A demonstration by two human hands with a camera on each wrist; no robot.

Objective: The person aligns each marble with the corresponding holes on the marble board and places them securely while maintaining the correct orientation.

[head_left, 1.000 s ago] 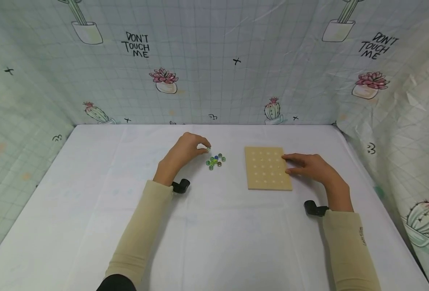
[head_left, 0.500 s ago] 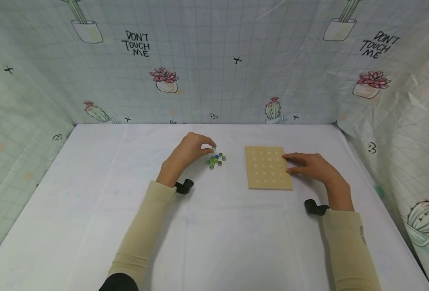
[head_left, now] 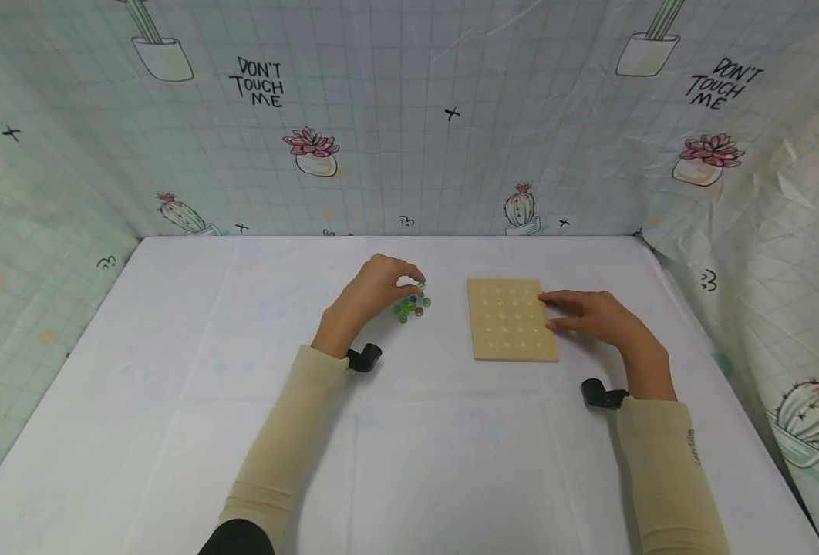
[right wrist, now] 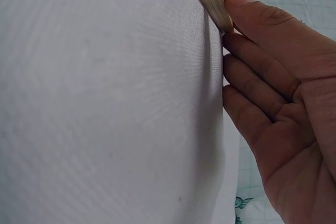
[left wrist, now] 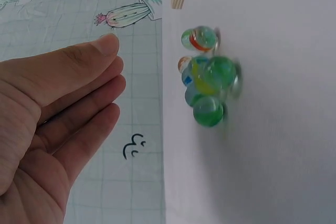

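- The loose marbles (left wrist: 219,72) lie in a tight cluster on the white table (head_left: 451,447), between the two hands and to the left of the board (head_left: 481,320).
- The left hand (head_left: 375,285) reaches over the far side of the cluster, thumb and forefinger pinching what looks like one clear marble (head_left: 421,286); the wrist view does not show that grip, only the other fingers relaxed behind the thumb.
- The right hand (head_left: 598,316) rests its fingertips and thumb against the right edge of the board, fingers loosely extended and not wrapped round it.
- The marbles look like glass: light, hard, slick and quick to roll, so a gentle pinch across the middle should suit best; squeezing off-centre could shoot one away, and a hard drop might chip it.
- The board seems stiff, flat and fairly light, its layered edge suggesting wood; the side edges offer the surest hold, away from the rows of pale spots.
- Compared with a second ago, the left hand and its marble are farther right, now overlapping the cluster in the head view; the right hand and board stay put.
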